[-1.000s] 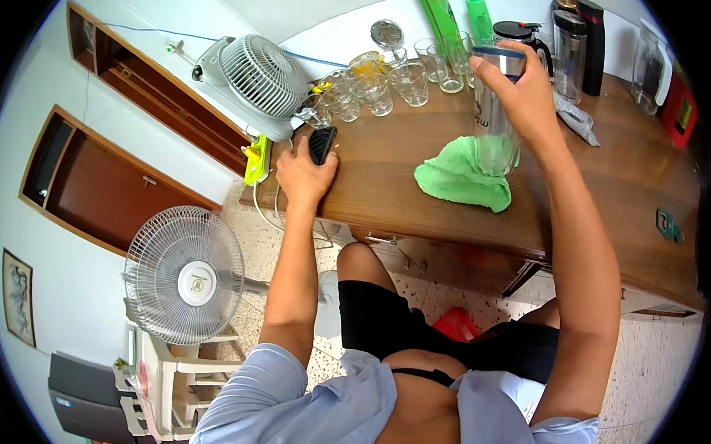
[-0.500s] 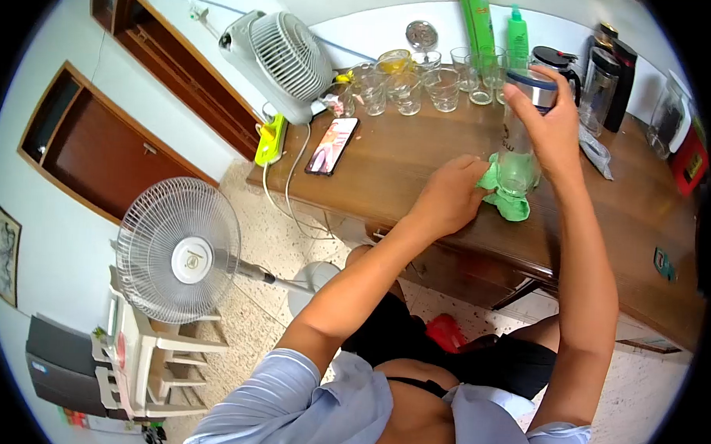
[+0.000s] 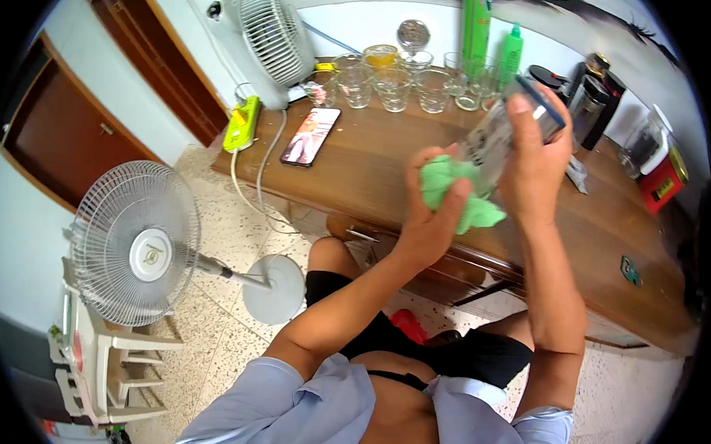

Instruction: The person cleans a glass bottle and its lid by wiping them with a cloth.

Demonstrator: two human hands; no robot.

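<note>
Tilted above the wooden desk (image 3: 366, 156) is a clear bottle (image 3: 487, 142) with dark lettering and a silver-and-blue top. My right hand (image 3: 536, 169) is closed around its upper part. In my left hand (image 3: 425, 232) a green cloth (image 3: 445, 180) is bunched up, pressed around the bottle's lower end. Fingers and cloth hide that end. Behind them stands a group of glass cups (image 3: 394, 90), with a green pump bottle (image 3: 511, 55) and a tall green container (image 3: 475, 34).
A phone (image 3: 310, 137) and a yellow-green power strip (image 3: 241, 124) lie on the desk's left side near a white box fan (image 3: 272, 43). At right are dark flasks (image 3: 603, 113) and a red tin (image 3: 664, 179). A standing fan (image 3: 135, 246) occupies the floor at left.
The bottle has gone from upright on the cloth at the desk to tilted and lifted. My left hand has turned, bringing the cloth up with it. The view has shifted slightly.
</note>
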